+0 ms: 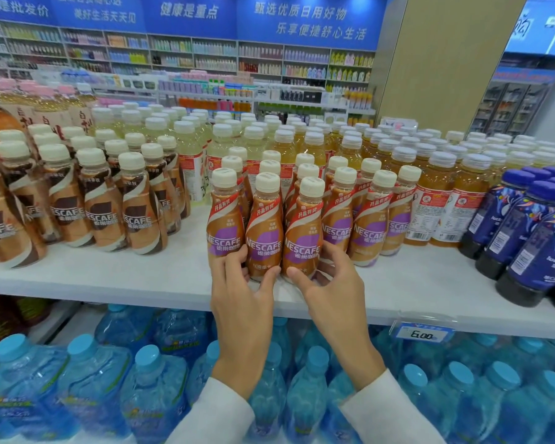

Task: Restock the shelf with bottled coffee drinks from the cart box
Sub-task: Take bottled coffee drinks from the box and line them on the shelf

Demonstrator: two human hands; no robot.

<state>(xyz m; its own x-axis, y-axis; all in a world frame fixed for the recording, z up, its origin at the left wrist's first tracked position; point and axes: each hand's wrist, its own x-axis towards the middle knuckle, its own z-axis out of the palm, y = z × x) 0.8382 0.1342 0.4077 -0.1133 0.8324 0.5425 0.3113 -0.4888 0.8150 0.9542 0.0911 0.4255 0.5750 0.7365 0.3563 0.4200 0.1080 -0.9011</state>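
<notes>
Currently: left hand and right hand fingers are clamping three coffee bottles upright on the shelf front; smooth, top-heavy, likely slippery, best gripped low

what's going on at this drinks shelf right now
A person is stocking bottled coffee. Both hands are at the front of the white shelf: the left hand wraps the bases of the front purple-label Nescafe bottles, and the right hand steadies them from the other side. The bottles stand upright, ahead of the matching rows. Brown-label coffee bottles stand to the left, dark blue bottles to the right.
</notes>
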